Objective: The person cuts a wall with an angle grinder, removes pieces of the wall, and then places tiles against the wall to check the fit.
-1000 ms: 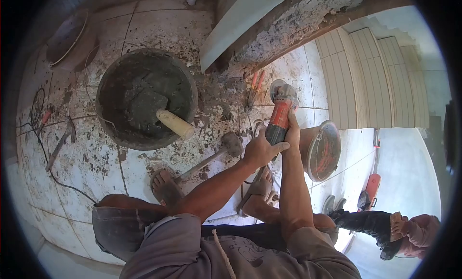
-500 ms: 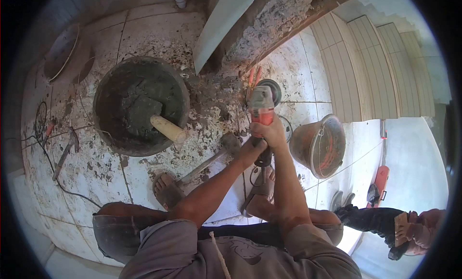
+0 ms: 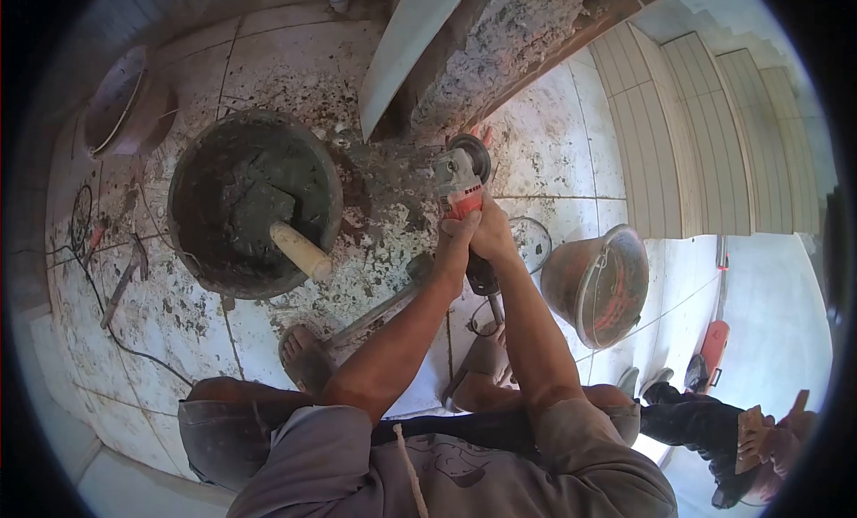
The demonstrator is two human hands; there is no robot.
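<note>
An angle grinder [image 3: 463, 199] with a red and grey body points away from me, its round disc [image 3: 470, 152] close to the base of the rough column. My left hand [image 3: 455, 238] wraps the left side of the body, just behind the red part. On the other side my right hand [image 3: 490, 232] closes around the same body, its fingers against the left hand. The dark rear end of the grinder [image 3: 482, 275] shows between my forearms, with a cord below it. A hammer with a long handle [image 3: 379, 314] lies on the floor under my left forearm.
A tub of wet mortar [image 3: 259, 286] with a wooden-handled tool [image 3: 301, 251] in it stands left. To the right are a bucket [image 3: 594, 286] and tiled steps [image 3: 647, 152]. Another person [image 3: 705, 438] is at far right. A cable [image 3: 134, 355] crosses the mortar-spattered floor.
The grinder has shifted left and slightly forward, its disc nearer the column base. My left hand has moved up from the rear of the body to beside my right hand.
</note>
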